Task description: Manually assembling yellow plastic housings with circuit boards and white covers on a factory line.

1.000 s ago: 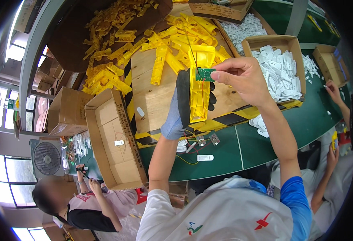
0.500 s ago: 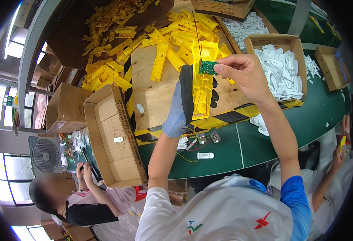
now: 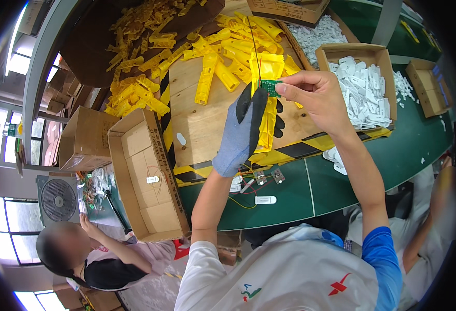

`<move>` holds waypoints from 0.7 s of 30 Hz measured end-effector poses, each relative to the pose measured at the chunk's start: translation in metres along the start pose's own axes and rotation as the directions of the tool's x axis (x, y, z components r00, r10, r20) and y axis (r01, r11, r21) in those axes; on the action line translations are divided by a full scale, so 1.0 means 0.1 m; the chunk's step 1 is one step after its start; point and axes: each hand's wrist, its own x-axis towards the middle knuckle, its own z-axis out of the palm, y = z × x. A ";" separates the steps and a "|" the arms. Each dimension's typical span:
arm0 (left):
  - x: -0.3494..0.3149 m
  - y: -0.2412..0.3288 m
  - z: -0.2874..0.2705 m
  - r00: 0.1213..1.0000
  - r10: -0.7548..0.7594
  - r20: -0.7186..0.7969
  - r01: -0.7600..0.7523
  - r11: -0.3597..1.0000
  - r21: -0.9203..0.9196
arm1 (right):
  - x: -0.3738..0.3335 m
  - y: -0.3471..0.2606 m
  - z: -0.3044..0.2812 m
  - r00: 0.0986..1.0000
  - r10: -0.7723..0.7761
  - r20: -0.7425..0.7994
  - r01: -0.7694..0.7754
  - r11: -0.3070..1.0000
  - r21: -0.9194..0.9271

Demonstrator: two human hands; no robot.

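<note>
My left hand (image 3: 242,124), in a blue-grey glove with black palm and fingers, is closed round a long yellow plastic housing (image 3: 267,65). Its thumb lies over the housing near a small green circuit board (image 3: 270,88). My bare right hand (image 3: 311,96) pinches the board's right end between thumb and fingertips, over the middle of the housing. Thin dark and red wires (image 3: 254,39) rise from the board; another wire runs down along the housing. Whether the board touches the housing I cannot tell.
Yellow housings (image 3: 212,67) are heaped on the wooden board (image 3: 191,124) beyond my hands. A carton of white plastic parts (image 3: 363,93) stands to the right, an open cardboard tray (image 3: 145,192) to the left. Small metal parts (image 3: 269,178) and wires lie nearby. A co-worker (image 3: 98,254) sits at left.
My left thumb has swung right, across the housing to the board's left edge. The right hand keeps its pinch, nearly still. The co-worker at left has raised a hand.
</note>
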 end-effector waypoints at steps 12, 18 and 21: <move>-0.04 -0.31 -0.10 0.964 0.177 -0.196 -0.178 0.984 0.012 | -0.08 -0.26 -0.20 0.993 -0.108 0.047 0.107 0.994 0.031; -0.12 0.13 0.26 0.942 0.274 -0.197 -0.264 0.962 0.073 | -1.21 -0.38 -0.81 0.982 0.184 -0.046 -0.156 0.652 -0.742; -0.04 0.08 0.16 0.953 0.277 -0.122 -0.286 0.956 -0.063 | -1.53 0.10 -0.86 0.977 0.181 -0.117 -0.174 0.342 -0.923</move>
